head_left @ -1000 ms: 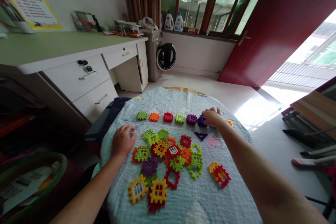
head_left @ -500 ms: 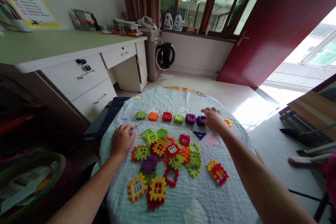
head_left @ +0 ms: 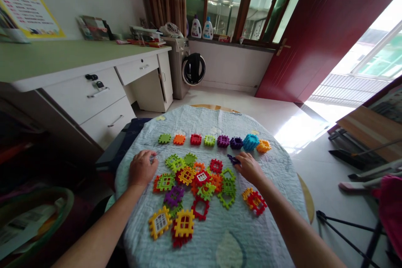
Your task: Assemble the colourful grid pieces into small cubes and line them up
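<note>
At two o'clock from the pile point(head_left: 201, 177), the right hand point(head_left: 250, 166) touches the purple triangle point(head_left: 233, 159), presumably for control; I cannot tell its grip or the left hand's point(head_left: 142, 169).

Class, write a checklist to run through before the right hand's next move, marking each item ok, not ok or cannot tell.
1. Right hand at the purple triangle: ok.
2. Triangle gripped firmly: cannot tell; the fingers hide part of it.
3. Left hand out of the right hand's way: ok, it is left of the loose pieces.
4. Far row of blocks uncovered by hands: ok.
5. Loose pieces sorted by colour: not ok, colours are mixed.
</note>
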Action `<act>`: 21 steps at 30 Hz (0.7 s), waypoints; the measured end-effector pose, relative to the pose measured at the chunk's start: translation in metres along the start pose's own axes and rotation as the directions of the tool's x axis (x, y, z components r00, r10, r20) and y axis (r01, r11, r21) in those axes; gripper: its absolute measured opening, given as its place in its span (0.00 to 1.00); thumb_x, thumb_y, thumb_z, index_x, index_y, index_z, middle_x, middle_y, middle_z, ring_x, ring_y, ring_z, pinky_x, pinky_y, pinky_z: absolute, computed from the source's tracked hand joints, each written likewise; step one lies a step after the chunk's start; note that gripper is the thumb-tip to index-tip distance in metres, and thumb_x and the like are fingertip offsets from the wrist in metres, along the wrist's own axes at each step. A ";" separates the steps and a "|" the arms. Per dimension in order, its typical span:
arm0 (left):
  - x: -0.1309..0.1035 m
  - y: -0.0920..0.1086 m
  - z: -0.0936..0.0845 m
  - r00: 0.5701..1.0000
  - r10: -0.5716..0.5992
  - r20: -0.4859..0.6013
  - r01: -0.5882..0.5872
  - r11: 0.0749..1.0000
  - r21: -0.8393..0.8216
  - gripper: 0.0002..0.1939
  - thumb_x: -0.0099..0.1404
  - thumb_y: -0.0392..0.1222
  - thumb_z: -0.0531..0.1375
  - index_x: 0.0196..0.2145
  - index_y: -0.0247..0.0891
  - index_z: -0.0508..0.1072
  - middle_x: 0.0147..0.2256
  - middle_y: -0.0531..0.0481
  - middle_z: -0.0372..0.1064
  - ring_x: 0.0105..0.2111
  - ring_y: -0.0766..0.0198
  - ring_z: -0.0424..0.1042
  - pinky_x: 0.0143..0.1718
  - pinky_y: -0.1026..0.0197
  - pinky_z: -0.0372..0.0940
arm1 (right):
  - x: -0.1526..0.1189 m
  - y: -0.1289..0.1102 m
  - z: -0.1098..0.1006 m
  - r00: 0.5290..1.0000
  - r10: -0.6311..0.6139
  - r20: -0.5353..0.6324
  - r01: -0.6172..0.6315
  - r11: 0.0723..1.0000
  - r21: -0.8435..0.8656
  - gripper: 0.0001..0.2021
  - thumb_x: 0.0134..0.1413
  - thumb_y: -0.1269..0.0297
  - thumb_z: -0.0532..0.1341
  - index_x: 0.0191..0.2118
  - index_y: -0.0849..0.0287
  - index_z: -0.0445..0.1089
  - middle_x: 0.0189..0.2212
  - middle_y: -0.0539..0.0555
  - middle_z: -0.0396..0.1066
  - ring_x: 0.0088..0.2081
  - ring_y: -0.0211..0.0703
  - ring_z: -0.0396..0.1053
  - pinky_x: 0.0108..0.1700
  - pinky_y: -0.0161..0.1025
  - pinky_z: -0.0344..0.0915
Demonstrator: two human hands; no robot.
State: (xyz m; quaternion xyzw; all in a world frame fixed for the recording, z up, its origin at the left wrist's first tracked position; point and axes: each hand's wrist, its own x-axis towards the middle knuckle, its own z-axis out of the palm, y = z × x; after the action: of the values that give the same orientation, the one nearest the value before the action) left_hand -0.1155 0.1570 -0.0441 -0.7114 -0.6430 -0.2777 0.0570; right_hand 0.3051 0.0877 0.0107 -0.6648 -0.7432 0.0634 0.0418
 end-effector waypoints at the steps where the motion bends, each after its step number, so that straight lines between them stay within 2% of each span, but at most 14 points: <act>1: 0.000 0.000 0.000 1.000 -0.001 -0.001 0.001 1.000 0.000 0.12 0.57 0.39 0.52 0.34 0.37 0.73 0.39 0.42 0.73 0.40 0.52 0.69 0.47 0.53 0.63 | -0.002 0.000 0.001 1.000 0.007 -0.010 -0.007 1.000 0.008 0.12 0.58 0.65 0.57 0.45 0.59 0.73 0.41 0.58 0.70 0.44 0.48 0.65 0.48 0.39 0.59; 5: 0.001 0.000 0.000 1.000 -0.003 0.002 0.003 1.000 -0.009 0.12 0.57 0.39 0.51 0.34 0.37 0.73 0.39 0.41 0.73 0.40 0.51 0.69 0.47 0.52 0.63 | -0.008 0.006 0.007 0.998 0.053 -0.035 -0.051 0.998 0.037 0.13 0.55 0.70 0.56 0.45 0.58 0.73 0.41 0.57 0.70 0.45 0.46 0.65 0.49 0.38 0.58; 8: 0.001 0.000 0.000 1.000 -0.006 -0.003 0.006 1.000 -0.012 0.12 0.57 0.39 0.51 0.34 0.37 0.73 0.39 0.42 0.73 0.40 0.51 0.70 0.47 0.52 0.63 | -0.009 0.014 0.013 0.993 0.091 -0.072 -0.086 0.994 0.065 0.15 0.54 0.70 0.57 0.46 0.57 0.74 0.40 0.57 0.69 0.44 0.46 0.65 0.49 0.38 0.58; 14: 0.001 -0.002 0.002 1.000 -0.004 -0.007 0.004 1.000 -0.017 0.12 0.57 0.39 0.52 0.34 0.37 0.73 0.39 0.42 0.73 0.40 0.51 0.70 0.47 0.52 0.63 | -0.010 0.026 0.025 0.989 0.080 -0.125 -0.052 0.976 0.213 0.15 0.50 0.71 0.55 0.43 0.57 0.74 0.33 0.53 0.69 0.35 0.41 0.66 0.41 0.35 0.60; 18: 0.000 -0.002 0.002 1.000 0.000 -0.012 0.000 1.000 -0.015 0.12 0.57 0.39 0.52 0.34 0.37 0.73 0.39 0.43 0.73 0.40 0.51 0.70 0.47 0.52 0.63 | -0.014 0.028 0.027 0.973 0.115 -0.198 -0.057 0.960 0.275 0.10 0.47 0.71 0.54 0.30 0.59 0.72 0.27 0.52 0.67 0.29 0.39 0.64 0.35 0.35 0.58; 21: 0.001 -0.003 0.002 1.000 0.003 -0.010 -0.003 1.000 -0.014 0.11 0.57 0.39 0.52 0.35 0.37 0.73 0.39 0.43 0.72 0.40 0.51 0.70 0.47 0.52 0.63 | -0.017 0.027 0.024 0.956 0.200 -0.215 -0.105 0.917 0.385 0.06 0.45 0.67 0.55 0.23 0.58 0.67 0.21 0.49 0.65 0.26 0.37 0.62 0.31 0.35 0.56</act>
State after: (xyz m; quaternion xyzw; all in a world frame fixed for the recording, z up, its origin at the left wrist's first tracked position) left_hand -0.1175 0.1589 -0.0466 -0.7116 -0.6396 -0.2855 0.0555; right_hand 0.3297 0.0725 -0.0164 -0.7040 -0.6521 0.1208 0.2540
